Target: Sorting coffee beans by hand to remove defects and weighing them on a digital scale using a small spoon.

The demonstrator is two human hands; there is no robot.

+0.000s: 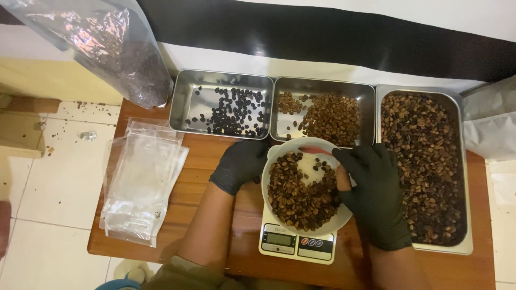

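Note:
A white bowl (301, 147) of brown coffee beans (296, 196) sits on a small white kitchen scale (296, 243). In a black glove, my left hand (240, 165) grips the bowl's left rim. My right hand (374, 193), also gloved in black, rests over the bowl's right side with its fingers reaching into the beans; whether it pinches any bean is hidden. Behind the bowl stand three steel trays: the left tray (185, 102) with dark beans, the middle tray (282, 126) with light brown beans, and the large right tray (465, 177) full of mixed beans.
A stack of clear plastic pouches (141, 182) lies on the wooden table (199, 161) at the left. A big clear bag of dark beans (115, 51) leans at the back left. A white bag (492, 126) stands at the right. Tiled floor (54, 188) lies left of the table.

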